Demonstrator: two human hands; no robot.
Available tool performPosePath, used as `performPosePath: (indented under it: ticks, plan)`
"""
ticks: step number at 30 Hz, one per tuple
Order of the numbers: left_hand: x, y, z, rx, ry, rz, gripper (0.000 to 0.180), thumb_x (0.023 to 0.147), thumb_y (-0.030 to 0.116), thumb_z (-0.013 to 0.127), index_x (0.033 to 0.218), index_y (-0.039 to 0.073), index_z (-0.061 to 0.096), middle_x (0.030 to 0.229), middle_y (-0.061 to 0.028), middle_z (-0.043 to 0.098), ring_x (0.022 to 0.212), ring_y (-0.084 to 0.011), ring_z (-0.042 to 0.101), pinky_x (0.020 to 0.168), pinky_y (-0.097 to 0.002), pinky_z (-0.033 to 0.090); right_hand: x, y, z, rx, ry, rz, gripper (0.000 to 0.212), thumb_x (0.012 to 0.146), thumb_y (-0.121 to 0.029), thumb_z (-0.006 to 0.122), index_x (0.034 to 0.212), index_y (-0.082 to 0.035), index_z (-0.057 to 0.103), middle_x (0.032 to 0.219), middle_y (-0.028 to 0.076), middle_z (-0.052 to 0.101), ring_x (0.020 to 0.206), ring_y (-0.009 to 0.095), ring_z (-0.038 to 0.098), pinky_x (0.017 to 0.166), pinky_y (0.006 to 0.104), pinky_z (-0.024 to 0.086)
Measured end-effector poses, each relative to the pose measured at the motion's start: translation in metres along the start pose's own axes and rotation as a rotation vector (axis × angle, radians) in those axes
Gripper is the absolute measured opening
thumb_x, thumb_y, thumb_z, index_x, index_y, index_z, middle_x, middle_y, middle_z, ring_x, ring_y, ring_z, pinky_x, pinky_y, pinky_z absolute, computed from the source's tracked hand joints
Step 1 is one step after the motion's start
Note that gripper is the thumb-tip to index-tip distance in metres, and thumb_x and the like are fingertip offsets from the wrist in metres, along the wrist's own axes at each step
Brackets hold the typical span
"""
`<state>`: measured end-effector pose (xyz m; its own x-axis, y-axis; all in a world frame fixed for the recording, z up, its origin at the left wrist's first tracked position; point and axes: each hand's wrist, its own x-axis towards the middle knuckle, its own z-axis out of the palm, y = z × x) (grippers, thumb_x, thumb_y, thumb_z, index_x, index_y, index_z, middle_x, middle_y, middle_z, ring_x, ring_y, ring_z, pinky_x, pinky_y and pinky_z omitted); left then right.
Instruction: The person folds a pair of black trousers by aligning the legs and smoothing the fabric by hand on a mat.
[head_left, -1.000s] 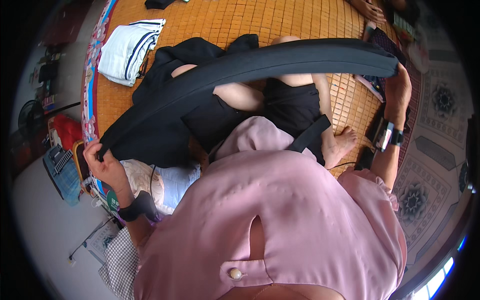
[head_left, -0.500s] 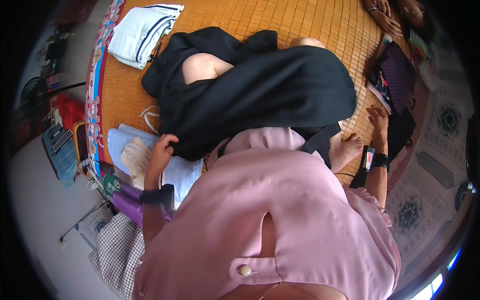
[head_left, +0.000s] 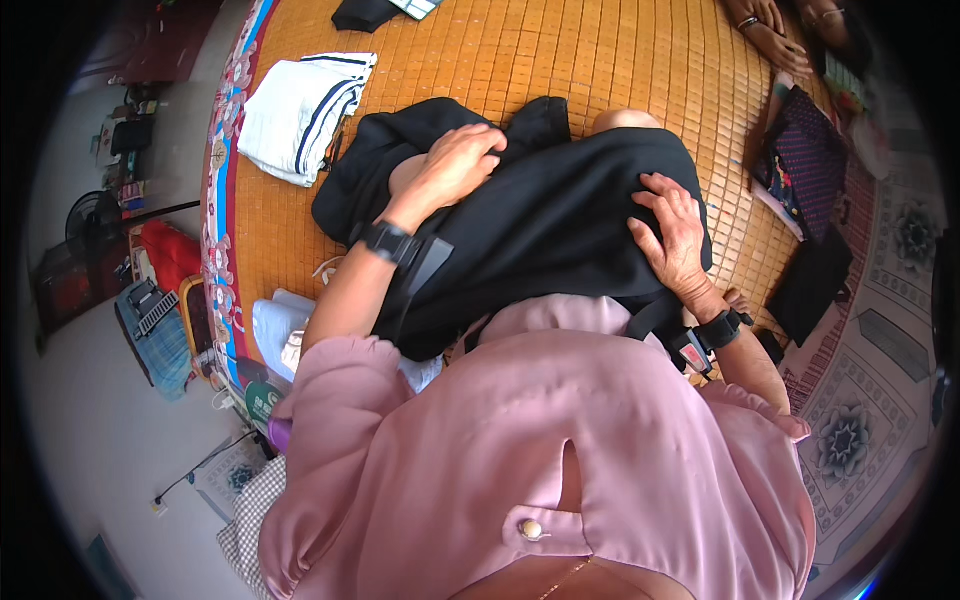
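Black cloth (head_left: 540, 215), worn over my crossed legs like a skirt or wide trousers, spreads across my lap. Beside a bare knee, my left hand (head_left: 455, 168) lies on the cloth, palm down, its fingers slightly bent and gripping nothing that I can see. On the right thigh my right hand (head_left: 670, 235) rests flat with its fingers apart. Dark bands with small devices circle both wrists. Beyond my left hand sits a folded white garment (head_left: 295, 120) with dark stripes. Light blue folded cloth (head_left: 277, 325) shows partly behind my left forearm.
I sit on a tan tile mat (head_left: 640, 60). A dark dotted folded cloth (head_left: 805, 150) and a flat black cloth (head_left: 812, 285) lie at the right edge. Another person's hands (head_left: 775, 40) are at the far right. A fan (head_left: 93, 215) stands left.
Both hands have moved inward onto my lap: the left from beside the blue cloth, the right from the mat's right side. The view has shifted, showing a dark item at the far edge.
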<state>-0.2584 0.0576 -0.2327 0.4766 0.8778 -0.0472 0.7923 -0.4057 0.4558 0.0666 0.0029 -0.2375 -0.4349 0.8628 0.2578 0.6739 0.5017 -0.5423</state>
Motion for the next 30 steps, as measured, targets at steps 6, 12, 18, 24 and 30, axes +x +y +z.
performPosePath:
  ticks: [6,12,18,24,30]
  plan:
    - [0.051,-0.035,0.052,0.352,-0.462,-0.267,0.039,0.076,0.012,0.063,0.113,0.009,0.054,0.12,-0.0108,0.053,0.116,-0.0247,0.047,0.091,-0.0405,0.036,0.013,0.022,0.004,0.027,0.027,0.024,0.029,0.076,-0.026,0.063,0.096,-0.007,0.06,0.115,0.008,0.056,0.111,0.027,0.049,0.084,0.0363,0.038]
    - [0.07,-0.062,0.034,0.098,-0.107,-0.508,0.025,0.078,0.022,0.063,0.097,0.006,0.061,0.088,-0.0125,0.066,0.086,-0.032,0.062,0.075,-0.0385,0.048,0.02,0.04,0.0,0.046,0.035,0.043,0.028,0.075,-0.026,0.064,0.095,-0.007,0.06,0.115,0.008,0.056,0.11,0.027,0.05,0.083,0.0361,0.039]
    - [0.053,-0.081,-0.057,0.146,0.336,-0.366,0.032,0.081,0.032,0.062,0.1,0.006,0.064,0.09,-0.0146,0.065,0.084,-0.0317,0.062,0.076,-0.0352,0.047,0.019,0.035,-0.005,0.057,0.041,0.036,0.028,0.074,-0.025,0.064,0.095,-0.007,0.06,0.115,0.008,0.056,0.111,0.026,0.049,0.083,0.0363,0.039]
    - [0.03,-0.006,-0.131,-0.453,0.595,-0.329,0.023,0.082,0.017,0.069,0.09,-0.003,0.062,0.075,0.003,0.058,0.068,-0.0014,0.05,0.059,-0.0179,0.042,0.008,0.022,-0.015,0.068,0.017,0.052,0.027,0.075,-0.025,0.064,0.095,-0.007,0.06,0.114,0.009,0.056,0.112,0.027,0.049,0.087,0.0371,0.038]
    - [0.038,0.165,-0.073,-0.245,0.388,0.036,0.017,0.077,0.012,0.068,0.09,0.004,0.061,0.077,-0.0128,0.06,0.061,-0.0214,0.058,0.058,-0.0298,0.048,-0.004,0.026,-0.039,1.011,0.058,0.593,0.038,0.09,-0.035,0.051,0.109,-0.002,0.055,0.105,0.013,0.061,0.101,0.022,0.057,0.086,0.0323,0.043]
